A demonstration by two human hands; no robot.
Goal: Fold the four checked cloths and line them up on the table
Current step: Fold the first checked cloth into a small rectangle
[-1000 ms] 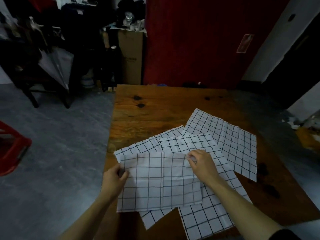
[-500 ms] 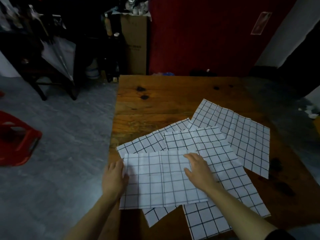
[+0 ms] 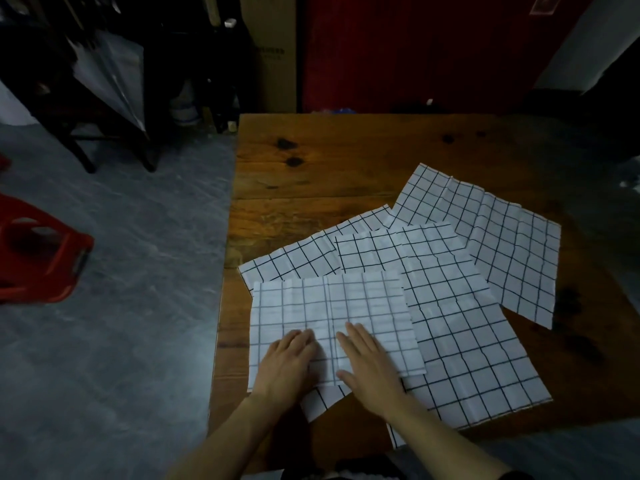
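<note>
Wooden table (image 3: 311, 174) runs away from the person; bare boards lie beyond both hands. Grey floor (image 3: 121, 306) and a red stool (image 3: 34, 258) sit well off to the left hand's side.

Four checked cloths overlap in a fan. Far cloth (image 3: 485, 230) lies flat, up and out from the right hand, well apart from it. Big unfolded cloth (image 3: 460, 341) is just beside the right hand on its outer side, part tucked under the top piece. A third cloth (image 3: 301, 254) pokes out beyond the fingertips and again between the wrists at the near edge.

Folded cloth (image 3: 329, 306) is on top, directly under both hands, looks doubled once. Its long axis runs side to side, and a crease line passes between the two hands.

Left hand (image 3: 287, 362) is flat, palm down, fingers together, gripping nothing. Right hand (image 3: 367, 365) likewise flat, fingers slightly spread, pressing the near half.

Judgement: smoothing step, next fold probably crosswise. Each hand is nearest its own end; the right is nearer the remaining cloths. Task early, none lined up yet.
</note>
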